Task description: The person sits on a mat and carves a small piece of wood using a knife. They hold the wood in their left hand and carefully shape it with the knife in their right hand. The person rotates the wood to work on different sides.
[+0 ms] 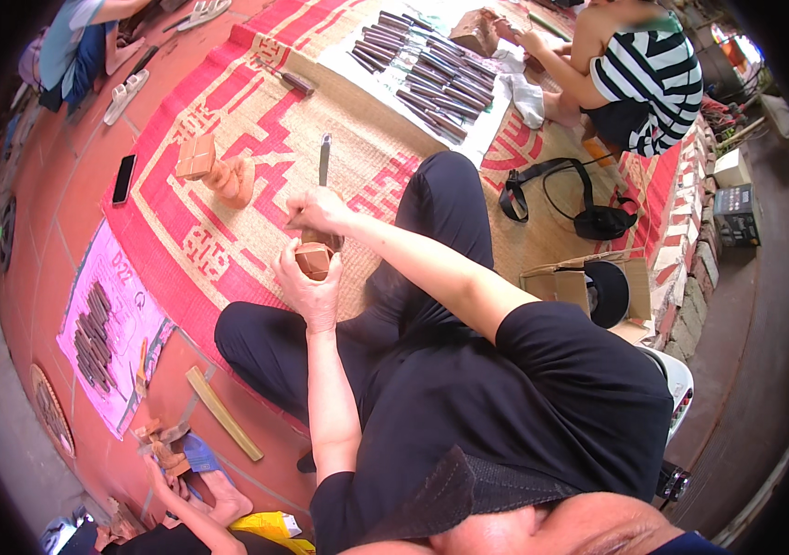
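Note:
My left hand [307, 294] is wrapped round a reddish-brown wooden block [317, 259], holding it above the mat between my bent legs. Just beyond it, my right hand [318, 213] is closed, with its fingers pressed together near the top of the block. Something thin and dark shows at those fingers, too small to name. A flat metal blade [325, 159] lies on the mat past my right hand, its near end hidden by the hand. To the left, a partly carved wooden figure with a square block top [228, 176] rests on the red and straw-coloured mat [193, 208].
Several dark-handled tools [431, 74] lie in rows on a white sheet, near a person in stripes [648, 74]. More tools lie on a pink sheet [117, 398]. A phone [123, 179], a black strap bag [598, 220] and a cardboard box [551, 285] are around me. Other people sit nearby.

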The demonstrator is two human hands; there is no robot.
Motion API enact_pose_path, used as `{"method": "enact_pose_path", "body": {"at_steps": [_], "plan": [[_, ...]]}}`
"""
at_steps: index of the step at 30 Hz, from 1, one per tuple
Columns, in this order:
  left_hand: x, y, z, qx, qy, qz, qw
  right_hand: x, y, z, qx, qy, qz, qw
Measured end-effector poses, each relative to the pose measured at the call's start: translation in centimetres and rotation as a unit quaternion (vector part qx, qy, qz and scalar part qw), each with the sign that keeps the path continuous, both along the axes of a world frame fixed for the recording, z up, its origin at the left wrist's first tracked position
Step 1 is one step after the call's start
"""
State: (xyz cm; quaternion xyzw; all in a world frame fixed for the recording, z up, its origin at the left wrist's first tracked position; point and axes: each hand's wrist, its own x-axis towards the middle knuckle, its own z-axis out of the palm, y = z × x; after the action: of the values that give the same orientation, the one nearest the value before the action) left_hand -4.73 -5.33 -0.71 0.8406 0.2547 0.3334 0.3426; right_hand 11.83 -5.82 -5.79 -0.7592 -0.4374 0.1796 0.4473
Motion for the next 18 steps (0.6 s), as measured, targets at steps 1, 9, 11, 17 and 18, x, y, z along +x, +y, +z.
{"method": "enact_pose_path", "body": {"at_steps": [1, 9, 11, 17, 18], "plan": [[0.0, -0.1, 0.1, 0.006, 0.005, -0.003, 1.000, 0.9, 0.1, 0.0, -0.041, -0.012, -0.009, 0.999], [0.0, 0.1, 0.1, 0.002, 0.008, 0.005, 1.000, -1.1, -0.5, 2.5, -0.056, 0.032, 0.082, 0.995], [-0.1, 0.0, 0.1, 0.006, 0.019, -0.001, 1.000, -0.7, -0.5, 2.0, -0.053, 0.038, 0.040, 0.997], [0.0, 0.2, -0.3, 0.044, 0.012, 0.002, 0.999, 2.0, -0.8, 0.7, -0.067, -0.074, -0.002, 0.995], [-0.1, 0.4, -0.5, 0.040, 0.005, 0.008, 0.999, 0.6, -0.8, 1.6, -0.024, 0.005, -0.028, 0.999]]}}
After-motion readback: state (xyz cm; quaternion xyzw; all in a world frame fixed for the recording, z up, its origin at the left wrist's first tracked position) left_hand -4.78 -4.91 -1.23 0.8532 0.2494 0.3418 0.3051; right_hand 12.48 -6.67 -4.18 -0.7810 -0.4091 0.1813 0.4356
